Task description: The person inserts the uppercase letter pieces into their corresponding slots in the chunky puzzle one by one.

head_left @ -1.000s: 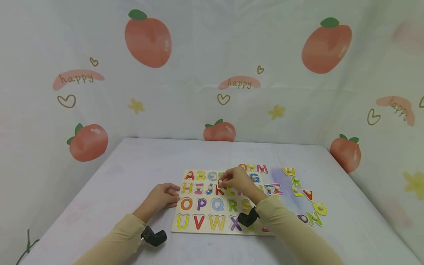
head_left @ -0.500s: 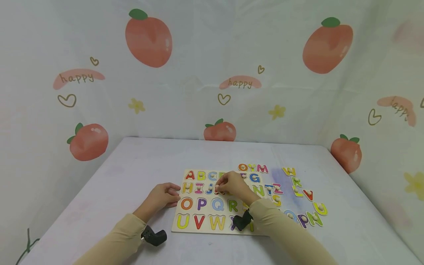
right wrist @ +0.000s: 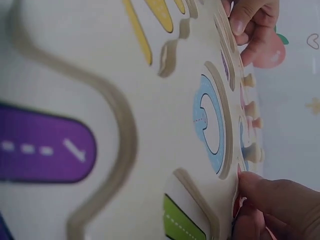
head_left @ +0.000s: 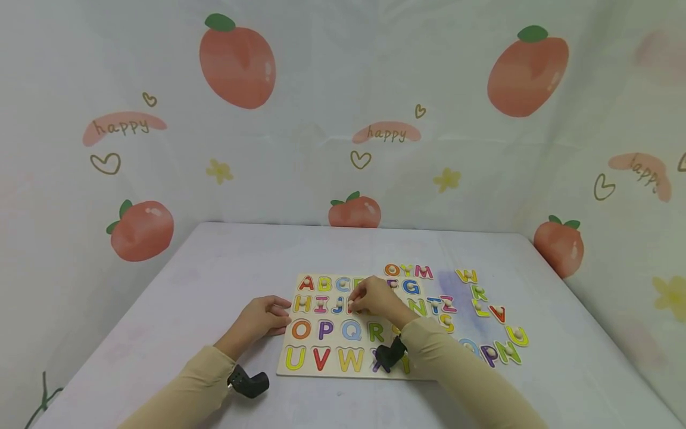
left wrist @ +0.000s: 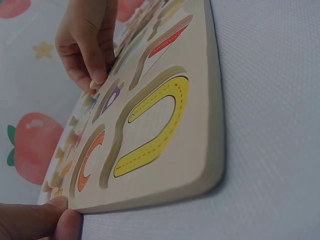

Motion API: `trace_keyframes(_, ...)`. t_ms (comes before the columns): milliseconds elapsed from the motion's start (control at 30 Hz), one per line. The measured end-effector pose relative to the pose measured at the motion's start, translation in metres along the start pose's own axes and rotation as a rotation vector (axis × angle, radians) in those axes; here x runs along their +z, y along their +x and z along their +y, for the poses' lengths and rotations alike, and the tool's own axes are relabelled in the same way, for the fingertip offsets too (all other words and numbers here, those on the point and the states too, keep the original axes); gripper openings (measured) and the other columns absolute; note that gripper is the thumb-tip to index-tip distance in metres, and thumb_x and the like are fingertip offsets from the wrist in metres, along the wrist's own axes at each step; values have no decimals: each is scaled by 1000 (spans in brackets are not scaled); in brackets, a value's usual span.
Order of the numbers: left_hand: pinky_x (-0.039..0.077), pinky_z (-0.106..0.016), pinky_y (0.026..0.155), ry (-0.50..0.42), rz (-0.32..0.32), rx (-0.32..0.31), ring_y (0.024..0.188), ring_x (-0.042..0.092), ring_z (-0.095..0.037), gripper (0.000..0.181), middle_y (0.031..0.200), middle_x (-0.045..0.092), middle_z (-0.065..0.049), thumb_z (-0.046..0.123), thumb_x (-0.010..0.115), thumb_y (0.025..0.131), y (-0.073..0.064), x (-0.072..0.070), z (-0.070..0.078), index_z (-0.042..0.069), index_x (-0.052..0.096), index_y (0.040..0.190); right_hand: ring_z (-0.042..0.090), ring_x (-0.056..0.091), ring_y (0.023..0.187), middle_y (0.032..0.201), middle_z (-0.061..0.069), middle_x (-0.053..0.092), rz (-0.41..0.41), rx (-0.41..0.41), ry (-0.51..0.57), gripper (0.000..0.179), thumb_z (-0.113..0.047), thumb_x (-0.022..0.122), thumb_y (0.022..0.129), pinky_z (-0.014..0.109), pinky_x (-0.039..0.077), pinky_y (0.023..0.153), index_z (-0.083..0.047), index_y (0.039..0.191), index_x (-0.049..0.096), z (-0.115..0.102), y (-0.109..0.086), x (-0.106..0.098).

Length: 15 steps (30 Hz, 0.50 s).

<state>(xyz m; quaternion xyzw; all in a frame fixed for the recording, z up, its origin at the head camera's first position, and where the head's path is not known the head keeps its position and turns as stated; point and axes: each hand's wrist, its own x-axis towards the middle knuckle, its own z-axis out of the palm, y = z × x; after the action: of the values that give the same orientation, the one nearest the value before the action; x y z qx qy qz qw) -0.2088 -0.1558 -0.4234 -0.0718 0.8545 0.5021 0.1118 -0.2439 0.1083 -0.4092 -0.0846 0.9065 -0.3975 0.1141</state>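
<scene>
A wooden alphabet puzzle board (head_left: 334,358) lies on the table, its upper rows partly filled with knobbed letters. Thumb and fingers of my right hand (head_left: 377,298) pinch a red letter K (right wrist: 236,205) by its knob, at the K slot right of the blue J (head_left: 337,305). Most of the K is hidden behind the fingers. My left hand (head_left: 258,320) rests at the board's left edge, its fingertips touching the rim. In the left wrist view, that hand's thumb (left wrist: 56,202) sits against the board's corner, near the printed yellow U slot (left wrist: 172,117).
Loose letter pieces lie right of the board, among them a red V (head_left: 498,314), a yellow U (head_left: 517,336) and a purple P (head_left: 489,356). Behind the board are an orange O (head_left: 392,270) and a pink M (head_left: 423,271). A printed curtain (head_left: 300,179) stands behind the table.
My right hand has moved slightly left and down with the red K, lowering it onto the K slot, and holds nearly still over the last half second. The left hand has stayed put.
</scene>
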Motion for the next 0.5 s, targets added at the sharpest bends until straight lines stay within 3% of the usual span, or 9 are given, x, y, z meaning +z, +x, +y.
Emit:
trace_keyframes(267, 59, -25, 64, -1, 9, -9, 71, 62, -13, 38, 91, 64, -9, 3, 73, 83, 0, -1, 1, 1, 62, 119, 11, 53, 63, 72, 0, 64, 7, 6, 1, 6, -11, 77, 81, 19, 43, 53, -10, 79, 71, -1, 1, 2)
trace_keyframes(500, 59, -25, 64, -7, 3, -4, 70, 62, -13, 37, 91, 64, -9, 2, 72, 83, -4, 0, 2, 0, 62, 119, 13, 55, 67, 78, 2, 63, 5, 6, 27, 14, -13, 77, 81, 21, 46, 56, -10, 91, 69, -1, -5, -4)
